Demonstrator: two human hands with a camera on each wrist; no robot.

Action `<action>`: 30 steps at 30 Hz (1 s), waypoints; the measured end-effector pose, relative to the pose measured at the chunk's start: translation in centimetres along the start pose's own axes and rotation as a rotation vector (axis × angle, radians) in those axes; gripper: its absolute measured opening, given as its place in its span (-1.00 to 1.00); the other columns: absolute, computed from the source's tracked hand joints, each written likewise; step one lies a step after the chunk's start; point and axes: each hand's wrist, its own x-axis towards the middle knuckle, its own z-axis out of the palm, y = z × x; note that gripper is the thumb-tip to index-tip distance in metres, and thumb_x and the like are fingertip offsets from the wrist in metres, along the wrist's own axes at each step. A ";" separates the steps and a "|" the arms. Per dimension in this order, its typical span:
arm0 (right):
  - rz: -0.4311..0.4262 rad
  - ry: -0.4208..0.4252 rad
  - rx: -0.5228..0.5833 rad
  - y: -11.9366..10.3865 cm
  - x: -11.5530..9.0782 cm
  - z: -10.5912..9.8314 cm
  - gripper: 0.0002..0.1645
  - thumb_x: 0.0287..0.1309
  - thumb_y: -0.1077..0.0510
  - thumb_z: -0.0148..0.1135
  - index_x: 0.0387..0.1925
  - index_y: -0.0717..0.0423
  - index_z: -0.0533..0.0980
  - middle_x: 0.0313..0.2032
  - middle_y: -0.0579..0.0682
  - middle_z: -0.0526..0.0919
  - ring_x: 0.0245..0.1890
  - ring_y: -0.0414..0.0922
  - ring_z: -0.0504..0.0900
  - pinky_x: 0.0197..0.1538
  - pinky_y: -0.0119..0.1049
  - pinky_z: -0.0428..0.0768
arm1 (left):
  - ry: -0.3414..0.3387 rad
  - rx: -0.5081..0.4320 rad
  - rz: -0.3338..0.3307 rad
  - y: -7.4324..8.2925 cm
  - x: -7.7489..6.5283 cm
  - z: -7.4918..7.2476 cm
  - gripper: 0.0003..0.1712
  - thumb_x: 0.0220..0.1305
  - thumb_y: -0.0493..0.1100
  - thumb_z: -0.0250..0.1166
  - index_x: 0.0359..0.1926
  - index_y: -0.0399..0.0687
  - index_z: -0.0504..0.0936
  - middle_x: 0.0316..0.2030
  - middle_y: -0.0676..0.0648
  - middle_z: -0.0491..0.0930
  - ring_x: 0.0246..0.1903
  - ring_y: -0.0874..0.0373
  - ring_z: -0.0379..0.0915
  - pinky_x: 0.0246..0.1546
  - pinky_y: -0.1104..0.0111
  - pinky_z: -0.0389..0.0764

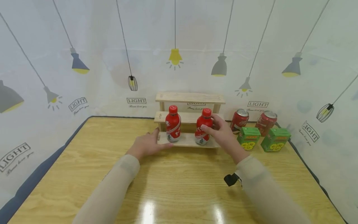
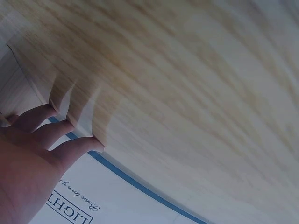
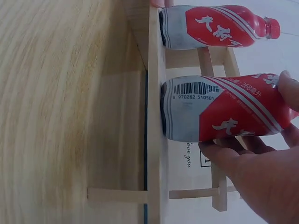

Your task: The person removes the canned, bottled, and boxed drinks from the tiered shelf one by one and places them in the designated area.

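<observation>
A three-tier wooden rack [image 1: 190,97] stands at the table's back edge. On its lowest board are two red bottles with white-and-grey bases. My right hand [image 1: 223,135] holds the right bottle [image 1: 203,127] between thumb and fingers around its upper half; its base is at the board in the right wrist view. The left bottle [image 1: 173,124] stands upright, untouched. My left hand [image 1: 146,143] is at the rack's lower left corner, its thumb along the lowest board's front edge. In the left wrist view its fingers [image 2: 51,133] are spread and fairly straight.
Right of the rack stand two red cans, one [image 1: 240,119] nearer the rack and one [image 1: 265,123] farther right. Before them are two green boxes, a left one [image 1: 248,138] and a right one [image 1: 275,140]. A lamp-printed cloth [image 1: 98,62] hangs behind the wooden table [image 1: 179,186].
</observation>
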 end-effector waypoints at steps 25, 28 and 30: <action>0.075 0.228 0.143 0.2 -0.5 2.9 -0.05 0.44 -0.03 0.38 0.69 -0.20 0.13 0.56 0.11 0.41 0.49 0.11 0.41 0.62 0.10 0.36 | -0.003 0.017 0.001 0.0 0.0 0.0 0.63 -0.10 1.00 -0.14 0.72 -0.02 0.00 0.57 -0.23 0.35 0.56 -0.39 0.24 0.42 -0.27 0.49; 0.074 0.228 0.138 0.0 -0.7 2.9 -0.05 0.44 -0.04 0.38 0.69 -0.22 0.13 0.56 0.11 0.41 0.49 0.11 0.41 0.61 0.11 0.37 | -0.005 0.004 -0.004 0.1 0.0 -0.1 0.63 -0.11 0.99 -0.11 0.72 -0.01 -0.01 0.57 -0.23 0.36 0.56 -0.39 0.25 0.42 -0.27 0.48; 0.072 0.228 0.145 -0.1 -0.8 2.8 -0.06 0.44 -0.03 0.38 0.69 -0.23 0.15 0.55 0.11 0.41 0.48 0.11 0.41 0.61 0.12 0.38 | -0.007 -0.002 -0.009 0.1 -0.1 -0.1 0.63 -0.10 0.99 -0.10 0.72 -0.01 -0.01 0.57 -0.24 0.36 0.55 -0.39 0.25 0.42 -0.27 0.48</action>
